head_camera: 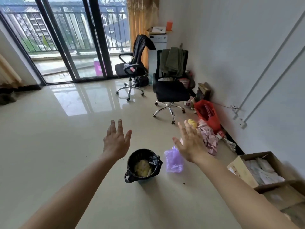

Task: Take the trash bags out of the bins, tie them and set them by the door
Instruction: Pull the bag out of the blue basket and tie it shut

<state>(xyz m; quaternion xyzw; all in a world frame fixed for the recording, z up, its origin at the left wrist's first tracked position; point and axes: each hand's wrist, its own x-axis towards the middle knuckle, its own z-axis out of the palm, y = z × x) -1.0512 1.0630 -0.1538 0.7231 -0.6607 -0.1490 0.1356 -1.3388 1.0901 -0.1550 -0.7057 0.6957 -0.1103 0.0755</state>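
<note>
Black trash bag (132, 164) sits in its bin (146, 181) on the open floor, well in from the right edge, loaded with yellowish scraps, with a purple bag (174, 161) just beside it. Your left hand (116, 142) and right hand (189, 144) hover above it, both spread flat and holding nothing. Lift by one handle only and the bag may tip and spill, or drag the bin up with it.
</note>
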